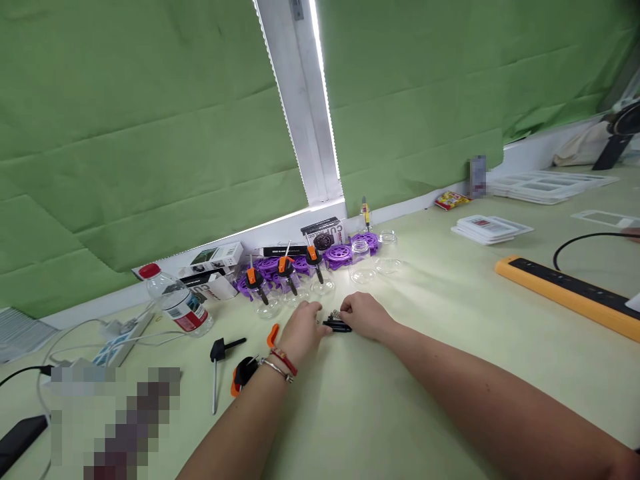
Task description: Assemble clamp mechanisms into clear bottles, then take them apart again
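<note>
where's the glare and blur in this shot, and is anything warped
Head view: glare washes the pale tabletop by the clear glass jars; a bright strip edges the white window post; pixel blocks mask the lower left; straight edges bow.

We note bright, even lighting, a glaring white strip (320, 100) between green blinds (150, 133), a bright pool on the table (450, 347), soft shadows, wide-angle bending at edges, pixelated patches lower left.

"CUR" — black box (324, 235)
</note>
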A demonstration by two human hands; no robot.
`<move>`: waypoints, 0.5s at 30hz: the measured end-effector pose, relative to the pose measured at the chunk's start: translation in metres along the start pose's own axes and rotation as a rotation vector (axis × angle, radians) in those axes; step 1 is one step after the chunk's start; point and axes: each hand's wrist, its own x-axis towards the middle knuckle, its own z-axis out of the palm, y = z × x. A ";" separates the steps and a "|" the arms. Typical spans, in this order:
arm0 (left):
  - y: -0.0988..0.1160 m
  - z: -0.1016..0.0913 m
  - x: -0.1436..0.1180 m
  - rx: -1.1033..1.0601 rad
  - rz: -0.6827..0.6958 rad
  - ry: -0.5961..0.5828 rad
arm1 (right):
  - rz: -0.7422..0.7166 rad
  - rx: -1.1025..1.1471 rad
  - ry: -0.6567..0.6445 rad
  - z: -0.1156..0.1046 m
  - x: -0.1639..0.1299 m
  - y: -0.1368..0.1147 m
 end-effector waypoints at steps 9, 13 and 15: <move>-0.026 -0.039 0.003 0.254 -0.011 0.111 | 0.006 0.084 -0.005 -0.003 -0.002 0.000; -0.025 -0.025 -0.002 0.255 0.008 0.074 | 0.003 0.116 0.017 -0.003 -0.003 0.002; -0.025 -0.027 -0.005 0.248 0.013 0.081 | 0.002 0.137 0.019 -0.004 -0.005 0.003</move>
